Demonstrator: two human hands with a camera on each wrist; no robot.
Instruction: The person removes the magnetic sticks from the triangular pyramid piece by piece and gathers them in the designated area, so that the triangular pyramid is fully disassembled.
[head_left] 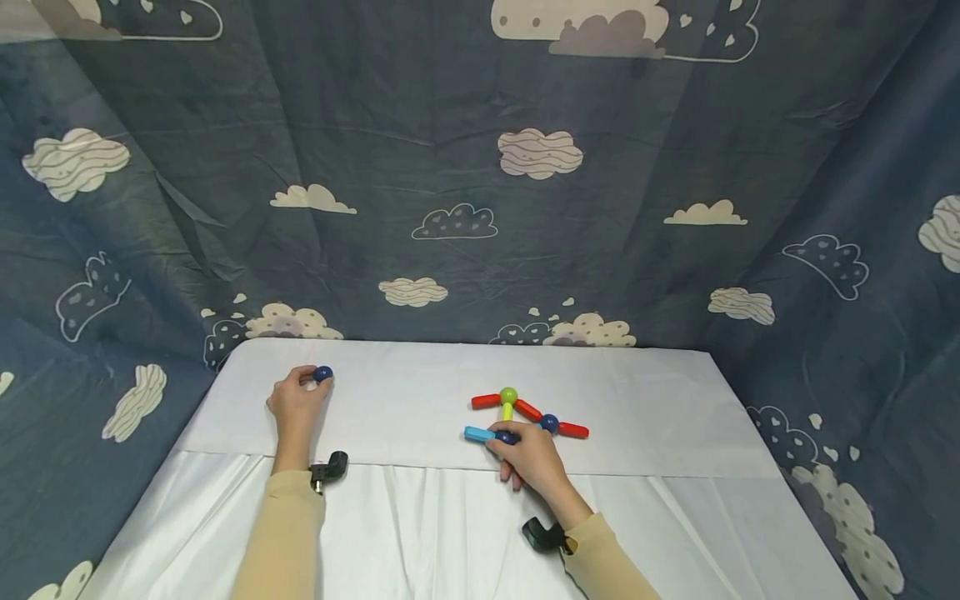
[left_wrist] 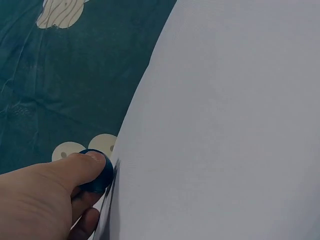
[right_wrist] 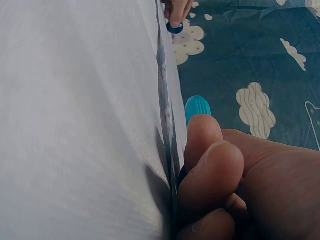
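At the left of the table, my left hand (head_left: 295, 408) pinches a dark blue ball (head_left: 323, 373) between thumb and fingers. The left wrist view shows the thumb on this ball (left_wrist: 104, 175). My right hand (head_left: 534, 458) grips another dark blue ball (head_left: 506, 437) on a joined figure of rods and balls. A light blue rod (head_left: 478, 434) sticks out left of that ball. Behind the hand, a lime green ball (head_left: 508, 395) joins a yellow-green rod (head_left: 507, 412) and red rods (head_left: 485, 402). A third dark blue ball (head_left: 550, 424) sits between two red rods. My right fingers hide part of the figure.
A white cloth covers the table (head_left: 405, 408), with a fold line across it and creases near the front. Dark blue curtains (head_left: 420, 108) with cloud prints hang behind and at both sides. Black wrist cameras (head_left: 330, 471) sit at both cuffs.
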